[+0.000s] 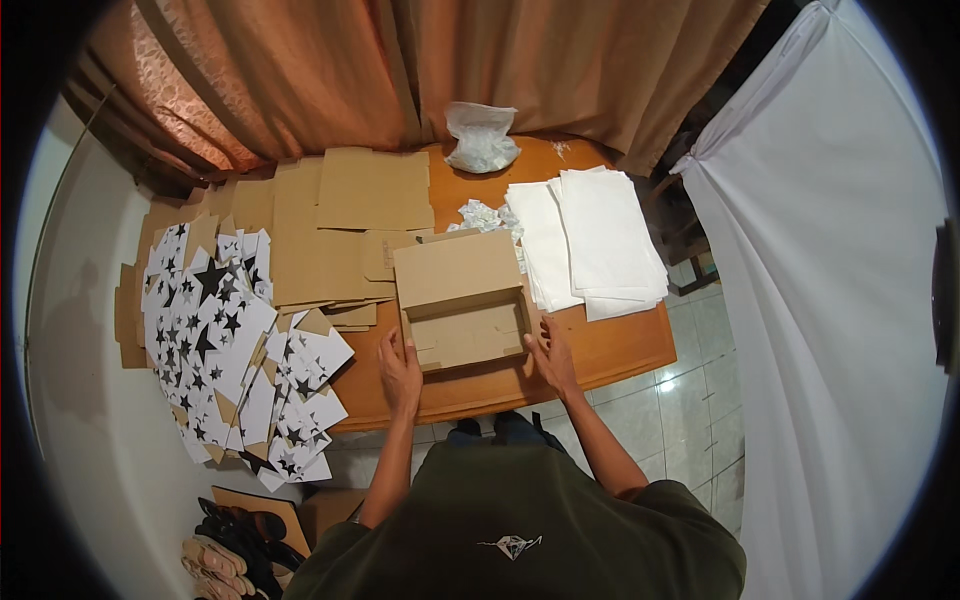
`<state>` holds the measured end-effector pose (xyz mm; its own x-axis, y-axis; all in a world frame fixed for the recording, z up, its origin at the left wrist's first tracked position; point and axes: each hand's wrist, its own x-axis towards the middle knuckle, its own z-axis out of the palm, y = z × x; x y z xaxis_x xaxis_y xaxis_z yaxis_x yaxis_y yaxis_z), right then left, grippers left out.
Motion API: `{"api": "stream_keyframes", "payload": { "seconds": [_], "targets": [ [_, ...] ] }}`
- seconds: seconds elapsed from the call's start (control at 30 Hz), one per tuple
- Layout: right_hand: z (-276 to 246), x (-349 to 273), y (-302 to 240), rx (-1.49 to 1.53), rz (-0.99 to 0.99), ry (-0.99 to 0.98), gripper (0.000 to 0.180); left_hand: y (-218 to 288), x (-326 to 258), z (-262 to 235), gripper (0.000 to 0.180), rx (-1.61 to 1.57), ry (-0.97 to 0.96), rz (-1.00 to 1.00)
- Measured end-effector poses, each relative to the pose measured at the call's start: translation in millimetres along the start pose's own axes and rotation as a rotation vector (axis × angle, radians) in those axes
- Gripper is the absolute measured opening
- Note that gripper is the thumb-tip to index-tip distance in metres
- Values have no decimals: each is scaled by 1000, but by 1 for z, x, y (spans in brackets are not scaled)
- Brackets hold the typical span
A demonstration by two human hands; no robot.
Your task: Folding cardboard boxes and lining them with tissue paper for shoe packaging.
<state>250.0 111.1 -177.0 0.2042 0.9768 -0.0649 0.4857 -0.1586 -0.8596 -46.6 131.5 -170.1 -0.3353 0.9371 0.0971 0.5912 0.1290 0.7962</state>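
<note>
An open brown cardboard box [468,320] with its lid tilted back sits near the front edge of a wooden table [620,350]. My left hand [400,372] rests flat on the table against the box's left front corner. Touching the right front corner is my right hand [550,355], fingers spread. Neither hand grips anything. The box's inside looks empty.
Flat brown cardboard blanks [345,225] cover the table's left half. A pile of white star-printed flat boxes [215,330] spills off the left. White paper sheets [595,240], crumpled paper [483,215] and a plastic bag [481,138] lie at the back right. Curtains hang behind; shoes [235,545] lie on the floor.
</note>
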Motion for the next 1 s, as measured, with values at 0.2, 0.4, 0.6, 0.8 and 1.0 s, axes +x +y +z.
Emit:
{"api": "stream_keyframes", "payload": {
  "seconds": [0.2, 0.4, 0.6, 0.8, 1.0],
  "targets": [
    [-60, 34, 16, 88, -3, 88, 58, 98, 7, 57, 28, -493, -304, -46],
    [-177, 74, 69, 127, 18, 206, 55, 202, -33, 181, 25, -524, -531, 50],
    [-340, 145, 169, 111, 8, 203, 53, 319, -85, 359, 28, -518, -629, -106],
    [-472, 232, 242, 89, -23, 129, 50, 402, -103, 519, 29, -504, -642, -319],
    [-538, 312, 297, 10, -27, 66, 48, 446, -85, 629, 34, -229, -459, -144]
  ]
}}
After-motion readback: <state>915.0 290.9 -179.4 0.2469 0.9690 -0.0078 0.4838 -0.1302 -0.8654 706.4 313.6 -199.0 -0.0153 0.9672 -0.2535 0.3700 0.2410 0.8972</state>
